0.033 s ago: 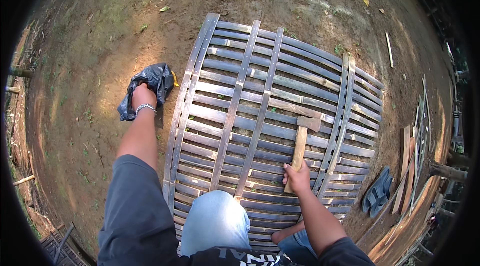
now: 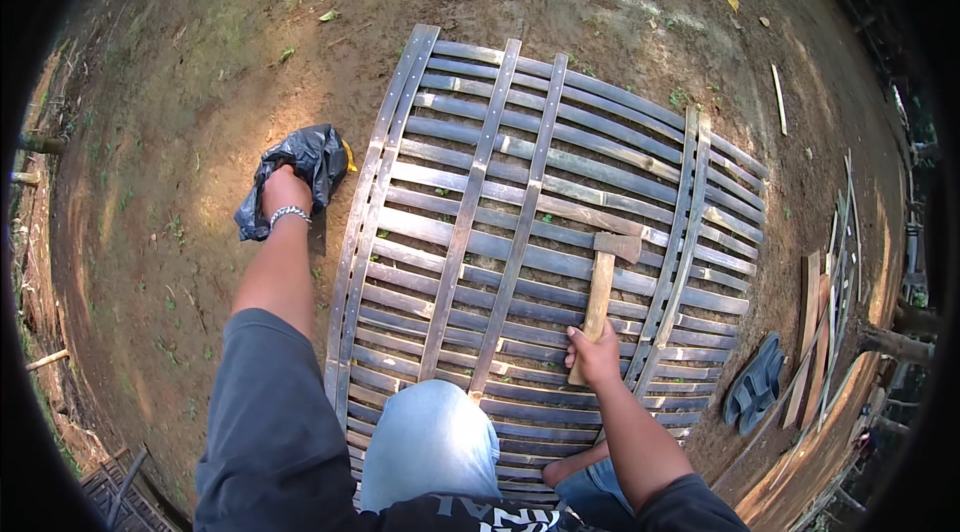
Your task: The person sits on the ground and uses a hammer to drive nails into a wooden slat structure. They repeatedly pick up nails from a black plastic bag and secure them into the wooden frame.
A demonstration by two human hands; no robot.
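A wide panel of bamboo slats lies flat on the dirt, crossed by several long battens. My right hand grips the lower end of a wooden-handled hammer, whose head rests on the slats at the panel's right part. My left hand, with a metal bracelet on the wrist, reaches out to a crumpled black plastic bag on the ground just left of the panel. Its fingers are hidden in the bag's folds. My knee in light jeans rests on the panel's near edge.
A pair of dark sandals lies on the dirt right of the panel. Beyond them, loose wooden strips and planks are piled along the right edge. A thin stick lies at the far right. Bare earth surrounds the panel.
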